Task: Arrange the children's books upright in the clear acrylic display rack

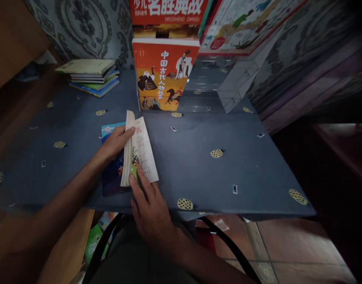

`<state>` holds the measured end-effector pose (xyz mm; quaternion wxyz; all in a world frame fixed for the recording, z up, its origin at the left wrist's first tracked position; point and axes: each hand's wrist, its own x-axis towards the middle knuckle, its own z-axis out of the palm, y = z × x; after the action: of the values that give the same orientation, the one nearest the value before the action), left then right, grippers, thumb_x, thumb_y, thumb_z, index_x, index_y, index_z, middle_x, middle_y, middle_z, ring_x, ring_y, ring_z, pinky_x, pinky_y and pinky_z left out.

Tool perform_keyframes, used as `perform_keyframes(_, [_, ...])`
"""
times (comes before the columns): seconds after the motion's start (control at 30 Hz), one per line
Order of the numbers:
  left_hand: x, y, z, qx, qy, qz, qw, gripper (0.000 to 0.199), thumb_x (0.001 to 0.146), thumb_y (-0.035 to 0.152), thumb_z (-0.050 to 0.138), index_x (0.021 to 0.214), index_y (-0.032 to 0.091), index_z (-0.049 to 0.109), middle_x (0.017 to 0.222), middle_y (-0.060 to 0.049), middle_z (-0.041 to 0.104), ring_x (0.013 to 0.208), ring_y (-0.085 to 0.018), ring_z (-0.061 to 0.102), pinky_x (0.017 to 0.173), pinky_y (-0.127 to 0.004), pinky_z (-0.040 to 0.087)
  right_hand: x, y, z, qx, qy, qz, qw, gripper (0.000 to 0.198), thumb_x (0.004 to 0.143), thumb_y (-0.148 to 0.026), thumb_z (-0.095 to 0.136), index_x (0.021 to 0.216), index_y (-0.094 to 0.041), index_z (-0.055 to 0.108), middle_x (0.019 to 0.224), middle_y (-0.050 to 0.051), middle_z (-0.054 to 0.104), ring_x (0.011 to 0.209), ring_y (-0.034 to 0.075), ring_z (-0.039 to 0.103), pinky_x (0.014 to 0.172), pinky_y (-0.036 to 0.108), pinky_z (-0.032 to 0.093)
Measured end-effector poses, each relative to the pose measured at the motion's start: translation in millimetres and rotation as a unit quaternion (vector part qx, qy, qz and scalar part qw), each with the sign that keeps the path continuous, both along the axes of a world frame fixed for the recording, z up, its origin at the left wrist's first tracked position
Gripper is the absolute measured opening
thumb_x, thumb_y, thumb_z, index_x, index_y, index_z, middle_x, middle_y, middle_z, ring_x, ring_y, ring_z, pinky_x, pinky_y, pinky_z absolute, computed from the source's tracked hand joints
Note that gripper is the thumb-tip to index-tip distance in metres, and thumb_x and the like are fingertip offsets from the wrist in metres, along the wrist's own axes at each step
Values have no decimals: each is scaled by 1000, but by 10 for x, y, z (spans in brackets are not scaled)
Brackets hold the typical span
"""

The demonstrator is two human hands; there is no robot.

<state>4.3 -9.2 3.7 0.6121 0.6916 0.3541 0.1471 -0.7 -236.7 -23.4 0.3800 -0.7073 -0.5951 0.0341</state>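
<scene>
An open book [147, 150] with white printed pages and a small green picture lies near the table's front edge, its thick block of pages raised at the left. My left hand [117, 142] grips that raised block, the thumb pressed on the page by the inner fold. My right hand [151, 205] rests at the book's lower end, fingers stretched out and touching the lower part of the page. Beneath the left hand shows a dark blue cover [109, 183]; whether it belongs to this book or to another one under it, I cannot tell.
The table [198, 169] has a blue cloth with pineapple prints. Behind the open book stands an orange book [165, 75] in a clear stand [232, 85], near a red-edged picture book [228, 27]. A stack of books [92, 73] lies at the back left.
</scene>
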Motion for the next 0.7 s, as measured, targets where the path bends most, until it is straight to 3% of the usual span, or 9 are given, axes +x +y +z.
perform_keyframes(0.13, [-80, -68, 40, 38, 2, -2, 999, 68, 74, 52, 73, 130, 23, 48, 78, 1, 64, 60, -15, 59, 56, -27, 48, -9, 13, -30, -1, -19, -15, 1000, 58, 96, -6, 45, 153, -8, 38, 162, 23, 33, 147, 33, 38, 109, 54, 49])
perform_keyframes(0.2, [-176, -132, 97, 94, 8, -31, 995, 88, 72, 45, 78, 146, 28, 33, 84, 3, 63, 64, -14, 60, 60, -27, 50, -21, 17, -31, -10, -26, -22, 999, 58, 95, -7, 47, 152, -11, 41, 161, 23, 35, 144, 33, 43, 106, 53, 52])
perform_keyframes(0.27, [-295, -207, 174, 148, 10, -79, 986, 94, 75, 41, 77, 153, 31, 27, 93, 1, 64, 69, -14, 60, 63, -27, 51, -39, 21, -38, -16, -34, -19, 999, 59, 93, -7, 51, 151, -15, 44, 158, 24, 39, 142, 34, 45, 103, 53, 54])
perform_keyframes(0.33, [-409, -283, 257, 175, 22, -138, 975, 76, 83, 42, 69, 152, 31, 37, 102, -2, 66, 74, -15, 61, 67, -27, 52, -56, 25, -55, -18, -40, -17, 999, 61, 90, -8, 55, 150, -19, 46, 156, 24, 43, 141, 35, 47, 101, 53, 56])
perform_keyframes(0.4, [-491, -351, 328, 194, 42, -197, 960, 50, 89, 43, 58, 137, 28, 59, 104, -3, 69, 82, -17, 63, 73, -29, 53, -67, 27, -77, -19, -40, -21, 999, 62, 90, -8, 58, 150, -21, 47, 155, 23, 45, 140, 35, 48, 102, 53, 56])
perform_keyframes(0.47, [-530, -401, 377, 214, 55, -235, 946, 37, 93, 42, 51, 118, 25, 71, 103, -4, 72, 89, -19, 65, 78, -30, 52, -70, 28, -96, -19, -33, -21, 999, 64, 90, -7, 59, 150, -22, 47, 155, 22, 44, 139, 35, 48, 103, 55, 54])
perform_keyframes(0.57, [-528, -431, 408, 232, 78, -246, 938, 33, 91, 42, 51, 106, 23, 73, 95, -2, 73, 81, -18, 63, 70, -27, 49, -58, 22, -99, -15, -1, -12, 1000, 66, 89, -5, 58, 151, -22, 46, 158, 21, 41, 139, 37, 47, 105, 60, 52])
perform_keyframes(0.7, [-493, -412, 412, 218, 95, -246, 940, 24, 85, 42, 61, 97, 23, 70, 73, 3, 62, 63, -14, 51, 58, -25, 40, -7, -24, -43, 6, 46, 13, 999, 67, 90, -3, 53, 154, -21, 42, 163, 20, 33, 147, 36, 38, 111, 60, 47])
